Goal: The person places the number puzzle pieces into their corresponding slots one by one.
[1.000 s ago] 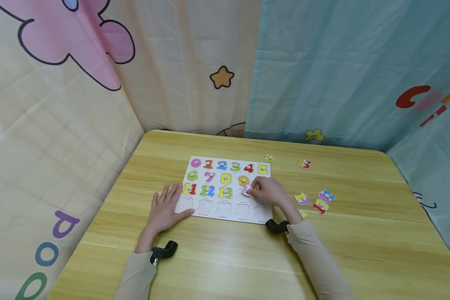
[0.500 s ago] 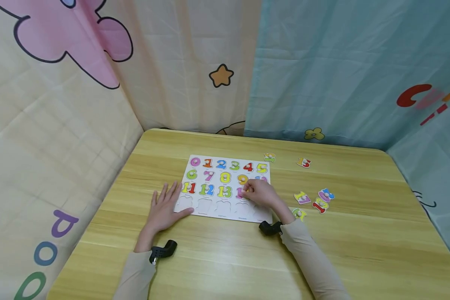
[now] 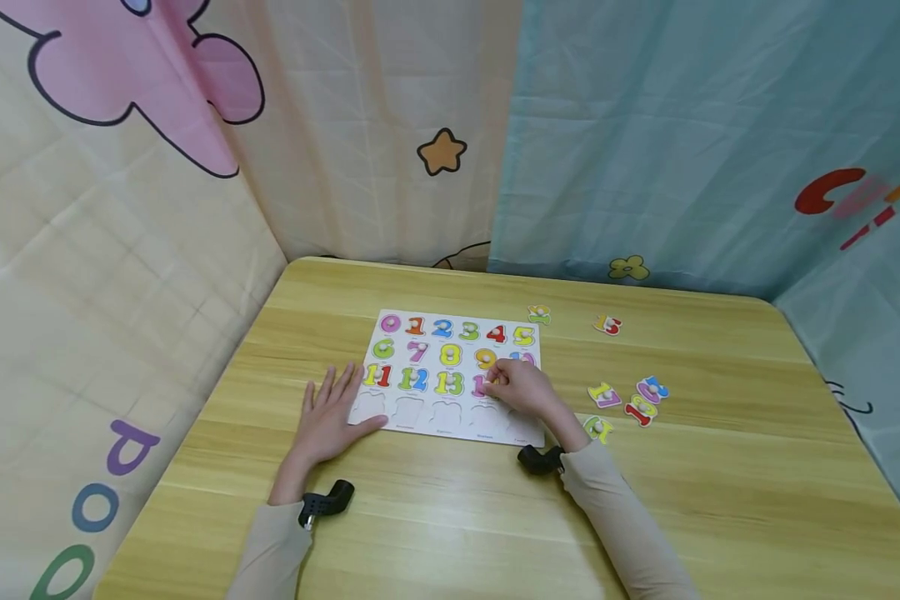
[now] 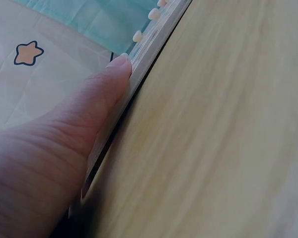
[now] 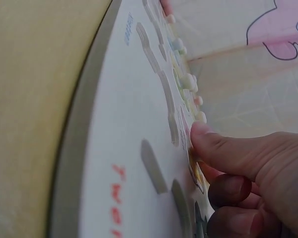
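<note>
Setting: a wood-grain table (image 3: 435, 517), backed by printed curtains (image 3: 390, 125). Right hand (image 3: 527, 388): thumb and fingers brought together, a pink-numbered piece (image 3: 479, 386) pinched between them (its knob is hidden by the fingers). Change noted: a second ago the piece was held askew over the board; now it is laid at the recess beside the 13, and no shift is seen over the last half second. By this it is judged to be all but fitted, though whether it lies flush cannot be told. Piece, appearance: a pink "1" is shown, the second digit being covered; in the right wrist view, some orange is glimpsed along its edge. White puzzle board (image 3: 465, 428): numbered pieces are set in the upper rows; the recesses seen in the bottom row are unfilled. Left hand (image 3: 333, 425): fingers spread, rested at the board's left edge, thumb laid along the near edge. Loose pieces (image 3: 604, 395): six, scattered to the right and beyond the far corner.
</note>
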`<action>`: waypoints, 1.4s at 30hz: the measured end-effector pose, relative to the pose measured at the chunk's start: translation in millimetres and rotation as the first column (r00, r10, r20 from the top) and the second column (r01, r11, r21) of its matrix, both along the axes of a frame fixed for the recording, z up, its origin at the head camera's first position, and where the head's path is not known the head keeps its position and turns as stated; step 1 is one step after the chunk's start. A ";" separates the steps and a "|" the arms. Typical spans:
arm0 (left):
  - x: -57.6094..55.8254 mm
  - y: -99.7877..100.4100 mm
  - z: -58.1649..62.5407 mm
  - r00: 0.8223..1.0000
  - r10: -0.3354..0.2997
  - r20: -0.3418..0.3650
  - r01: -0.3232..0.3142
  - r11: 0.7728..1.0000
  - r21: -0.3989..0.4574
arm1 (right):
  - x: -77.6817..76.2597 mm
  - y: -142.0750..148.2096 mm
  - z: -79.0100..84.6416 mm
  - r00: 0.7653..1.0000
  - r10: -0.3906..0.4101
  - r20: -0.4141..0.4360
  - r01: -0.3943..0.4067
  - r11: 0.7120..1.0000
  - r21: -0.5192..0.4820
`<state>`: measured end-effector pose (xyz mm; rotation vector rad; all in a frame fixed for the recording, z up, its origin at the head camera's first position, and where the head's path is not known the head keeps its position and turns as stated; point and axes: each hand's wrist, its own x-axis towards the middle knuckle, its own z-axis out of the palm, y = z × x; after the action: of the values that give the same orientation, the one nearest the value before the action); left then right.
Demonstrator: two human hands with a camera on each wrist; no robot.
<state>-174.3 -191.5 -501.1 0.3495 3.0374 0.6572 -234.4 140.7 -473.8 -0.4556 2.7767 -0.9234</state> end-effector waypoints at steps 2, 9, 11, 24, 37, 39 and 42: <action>0.0 0.3 0.7 1.000 0.000 -0.004 0.000 1.000 0.003 | -0.1 0.1 0.8 1.000 -0.001 -0.001 0.001 1.000 -0.003; 0.0 0.8 1.7 1.000 -0.001 0.003 0.001 1.000 -0.003 | -4.2 16.7 -1.7 0.999 0.042 0.027 -0.038 0.989 -0.144; 0.3 0.8 2.2 1.000 0.002 0.005 -0.002 1.000 -0.005 | -8.6 27.2 -0.3 0.998 0.024 0.052 -0.013 0.977 -0.214; 0.8 1.4 2.2 1.000 0.001 -0.012 -0.001 1.000 -0.004 | -54.1 147.2 8.2 0.854 -0.519 -0.004 0.508 0.837 -0.205; 4.3 2.9 4.2 1.000 0.001 -0.026 -0.001 1.000 0.000 | -64.6 163.4 12.4 0.800 -0.596 0.061 0.598 0.801 -0.012; 4.4 2.6 4.7 1.000 0.002 -0.027 -0.002 1.000 -0.003 | -66.3 162.8 10.4 0.799 -0.598 0.061 0.599 0.801 0.003; 3.5 2.6 2.5 1.000 0.003 -0.028 -0.004 1.000 -0.004 | -69.0 163.8 7.3 0.794 -0.605 0.057 0.605 0.796 0.028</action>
<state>-170.7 -188.9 -498.6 0.3566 3.0663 0.6522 -303.4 304.5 -466.5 0.5077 2.8975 -1.0073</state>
